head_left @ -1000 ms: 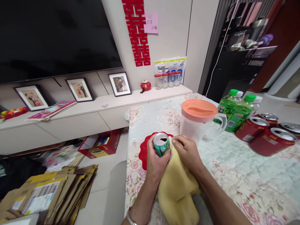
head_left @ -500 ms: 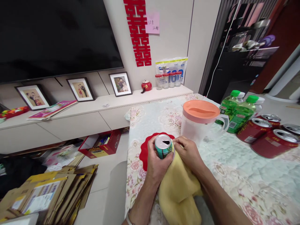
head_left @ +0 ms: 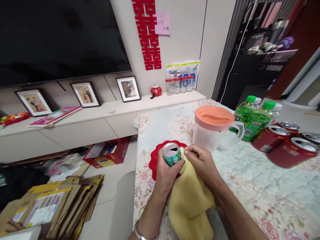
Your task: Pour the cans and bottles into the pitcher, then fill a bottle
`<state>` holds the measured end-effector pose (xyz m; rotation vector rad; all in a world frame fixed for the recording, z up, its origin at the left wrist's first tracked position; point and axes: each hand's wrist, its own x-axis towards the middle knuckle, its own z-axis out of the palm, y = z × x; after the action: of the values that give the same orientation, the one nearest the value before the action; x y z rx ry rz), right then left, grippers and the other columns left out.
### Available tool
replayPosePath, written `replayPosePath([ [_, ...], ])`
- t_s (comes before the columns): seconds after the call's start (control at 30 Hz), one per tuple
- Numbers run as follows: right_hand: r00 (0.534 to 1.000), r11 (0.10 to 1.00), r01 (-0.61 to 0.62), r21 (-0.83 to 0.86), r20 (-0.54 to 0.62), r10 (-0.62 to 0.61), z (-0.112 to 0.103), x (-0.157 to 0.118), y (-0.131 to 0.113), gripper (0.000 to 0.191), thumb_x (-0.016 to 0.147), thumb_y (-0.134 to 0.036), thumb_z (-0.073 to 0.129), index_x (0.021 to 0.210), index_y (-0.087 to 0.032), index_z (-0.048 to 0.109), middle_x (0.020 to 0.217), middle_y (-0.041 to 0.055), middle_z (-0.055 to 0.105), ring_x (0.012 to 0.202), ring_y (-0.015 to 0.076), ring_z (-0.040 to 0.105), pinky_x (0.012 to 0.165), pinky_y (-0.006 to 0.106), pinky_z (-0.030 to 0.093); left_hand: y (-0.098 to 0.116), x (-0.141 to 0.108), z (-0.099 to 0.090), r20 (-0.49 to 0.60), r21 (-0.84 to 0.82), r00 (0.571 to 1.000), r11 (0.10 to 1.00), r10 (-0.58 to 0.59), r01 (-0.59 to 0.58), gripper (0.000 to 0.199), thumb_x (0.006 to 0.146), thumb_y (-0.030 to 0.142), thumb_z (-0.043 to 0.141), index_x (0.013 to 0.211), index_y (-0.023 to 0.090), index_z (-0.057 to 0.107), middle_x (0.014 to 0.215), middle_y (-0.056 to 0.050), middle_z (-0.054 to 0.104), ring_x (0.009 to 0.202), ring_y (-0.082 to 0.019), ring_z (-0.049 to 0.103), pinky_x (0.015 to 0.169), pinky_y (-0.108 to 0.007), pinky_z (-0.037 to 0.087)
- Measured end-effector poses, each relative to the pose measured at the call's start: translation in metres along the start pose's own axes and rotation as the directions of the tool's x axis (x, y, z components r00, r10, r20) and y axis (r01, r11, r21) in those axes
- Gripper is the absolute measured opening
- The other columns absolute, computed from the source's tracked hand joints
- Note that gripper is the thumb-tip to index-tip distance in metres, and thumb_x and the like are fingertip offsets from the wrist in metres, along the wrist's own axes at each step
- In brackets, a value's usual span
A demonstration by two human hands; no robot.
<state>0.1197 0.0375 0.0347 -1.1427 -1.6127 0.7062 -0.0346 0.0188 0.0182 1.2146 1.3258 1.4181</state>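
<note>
My left hand [head_left: 166, 175] is wrapped round a green drink can [head_left: 172, 155] whose top is opened. The can leans a little to the left, above a red scalloped mat [head_left: 155, 160]. A yellow cloth [head_left: 190, 200] hangs from my right hand [head_left: 200, 160], which pinches its upper edge. That edge lies against the can's right side, and my left thumb rests by it. The cloth's lower part drapes down over the table's near edge.
A clear pitcher with an orange lid [head_left: 213, 123] stands just beyond my right hand. Green-capped bottles [head_left: 257, 121] and several red cans [head_left: 292, 151] sit at the right of the flowered tablecloth [head_left: 250, 196]. Flattened cardboard boxes [head_left: 50, 206] and a red box [head_left: 107, 155] lie on the floor at left.
The can has tilted and shifted slightly left in my left hand. The cloth's upper edge has moved with it, and my right hand still pinches the cloth.
</note>
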Motion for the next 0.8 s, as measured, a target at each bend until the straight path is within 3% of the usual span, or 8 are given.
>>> replayPosePath([
  [0.13, 0.996, 0.995, 0.083, 0.057, -0.047, -0.08, 0.002, -0.001, -0.007, 0.024, 0.095, -0.038, 0.058, 0.087, -0.019, 0.07, 0.084, 0.0048, 0.069, 0.077, 0.0166, 0.064, 0.071, 0.027, 0.049, -0.009, 0.0, -0.001, 0.056, -0.084, 0.998, 0.996, 0.013, -0.009, 0.068, 0.07, 0.047, 0.087, 0.126, 0.026, 0.054, 0.113, -0.005, 0.073, 0.103, -0.025, 0.071, 0.091, -0.038, 0.057],
  [0.3, 0.99, 0.991, 0.133, 0.031, -0.051, -0.131, 0.005, 0.001, -0.002, 0.021, 0.093, -0.036, 0.058, 0.09, -0.019, 0.07, 0.085, 0.0044, 0.068, 0.078, 0.0164, 0.064, 0.074, 0.028, 0.049, -0.012, -0.002, 0.001, 0.069, -0.117, 0.998, 0.993, 0.012, -0.004, 0.071, 0.069, 0.043, 0.088, 0.127, 0.025, 0.051, 0.115, -0.006, 0.072, 0.104, -0.025, 0.07, 0.091, -0.038, 0.056],
  [0.6, 0.998, 0.989, 0.023, -0.143, 0.063, -0.014, 0.006, 0.002, 0.014, 0.014, 0.085, -0.023, 0.052, 0.075, -0.019, 0.062, 0.076, 0.0032, 0.064, 0.07, 0.0163, 0.057, 0.066, 0.027, 0.04, -0.002, -0.001, 0.0, 0.019, -0.128, 1.0, 0.992, 0.006, -0.004, 0.075, 0.065, 0.043, 0.089, 0.126, 0.025, 0.05, 0.116, -0.005, 0.071, 0.106, -0.026, 0.071, 0.092, -0.037, 0.056],
  [0.8, 0.997, 0.985, -0.018, -0.172, 0.072, 0.03, 0.006, 0.001, 0.012, 0.012, 0.082, -0.021, 0.055, 0.07, -0.019, 0.058, 0.07, 0.0024, 0.06, 0.065, 0.0157, 0.052, 0.063, 0.026, 0.036, 0.001, -0.002, 0.003, -0.002, -0.14, 1.0, 0.99, -0.024, 0.023, 0.067, 0.067, 0.042, 0.087, 0.121, 0.026, 0.051, 0.105, -0.002, 0.072, 0.093, -0.023, 0.073, 0.087, -0.037, 0.057],
])
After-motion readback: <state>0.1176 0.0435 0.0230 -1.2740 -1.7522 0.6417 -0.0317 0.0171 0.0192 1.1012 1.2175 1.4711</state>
